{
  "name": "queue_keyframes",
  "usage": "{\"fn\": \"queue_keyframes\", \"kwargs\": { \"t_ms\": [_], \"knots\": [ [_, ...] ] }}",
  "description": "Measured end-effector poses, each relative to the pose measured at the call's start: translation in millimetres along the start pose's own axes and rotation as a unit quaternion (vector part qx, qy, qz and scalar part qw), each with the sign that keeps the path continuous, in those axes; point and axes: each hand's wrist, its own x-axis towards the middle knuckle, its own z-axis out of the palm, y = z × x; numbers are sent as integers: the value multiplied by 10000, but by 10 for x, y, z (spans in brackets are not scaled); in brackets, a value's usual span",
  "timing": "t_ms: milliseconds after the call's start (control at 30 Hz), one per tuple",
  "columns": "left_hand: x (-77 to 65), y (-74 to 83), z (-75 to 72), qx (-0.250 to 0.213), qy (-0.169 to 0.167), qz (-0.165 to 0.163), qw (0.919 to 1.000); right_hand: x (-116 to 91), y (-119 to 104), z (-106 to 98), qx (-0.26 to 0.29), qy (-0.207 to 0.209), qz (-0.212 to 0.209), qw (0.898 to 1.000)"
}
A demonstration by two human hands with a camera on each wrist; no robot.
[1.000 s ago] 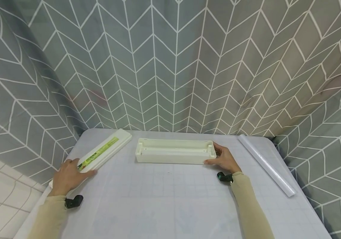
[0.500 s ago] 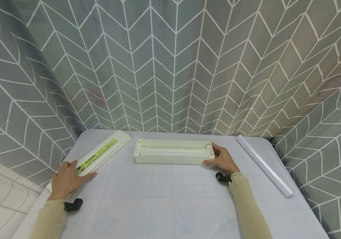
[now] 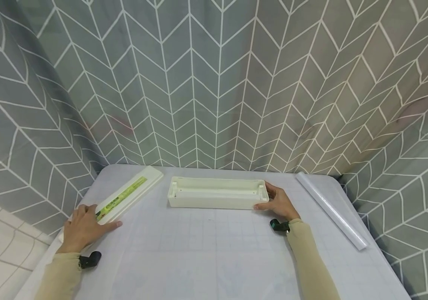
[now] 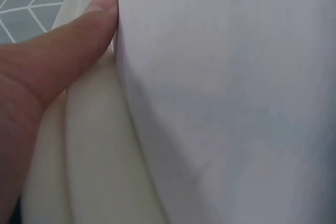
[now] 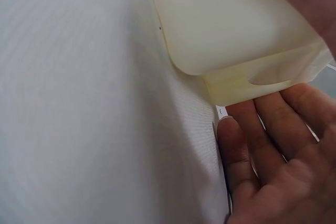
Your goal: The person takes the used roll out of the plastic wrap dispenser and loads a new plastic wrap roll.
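Note:
A long cream plastic lid (image 3: 147, 176) with a green label lies slanted at the left of the table in the head view. My left hand (image 3: 84, 230) spans its near end, thumb along one side and fingers over the other. In the left wrist view the thumb (image 4: 79, 43) presses along the lid's edge (image 4: 100, 140). A long, open-topped cream box (image 3: 214, 202) stands crosswise at the back centre, with small holders inside each end. My right hand (image 3: 279, 203) grips its right end, thumb at the front corner, fingers behind. Up close, fingers (image 5: 281, 119) curl beside the box end (image 5: 226, 19).
A roll of clear film (image 3: 330, 208) lies slanted along the right side of the white-covered table (image 3: 184, 258). Behind and around the table hangs a grey curtain (image 3: 206, 91) with white chevron lines. Each wrist carries a small black camera (image 3: 90, 260).
Both hands keep their places on the lid and the box. The whole head view has shifted slightly; the lid, box and film roll otherwise lie as before.

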Motion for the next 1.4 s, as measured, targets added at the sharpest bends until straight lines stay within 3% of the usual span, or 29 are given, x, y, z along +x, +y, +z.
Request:
{"fn": "queue_keyframes", "kwargs": {
  "t_ms": [233,567,633,733,833,933,1100,1200,1300,1400],
  "knots": [
    [22,-6,-49,100,-117,41,9999,-2,-1,19,12,25,-59,10000],
    [3,-50,-63,-159,-355,22,9992,0,-11,15,-45,38,-42,10000],
    [-25,-41,-60,-205,-242,89,9995,-2,-23,13,-36,19,9,10000],
    [-62,44,-27,-295,326,409,9982,-15,-40,12,-31,-17,75,10000],
    [-69,219,6,-492,978,957,9894,-24,-46,14,-38,-47,81,9999],
    [-36,458,16,-892,1180,1371,9795,-21,-35,18,-41,-56,79,9999],
    [111,885,99,-1596,664,1550,9727,-22,-12,7,-16,-66,72,10000],
    [254,1064,213,-2086,229,1605,9645,-23,-14,5,36,-77,21,10000],
    [394,1183,375,-2709,-175,1645,9483,-22,-26,14,72,-93,-22,9999],
    [512,1279,550,-3325,-401,1787,9252,-15,-37,23,50,-117,-35,9999]
  ]
}}
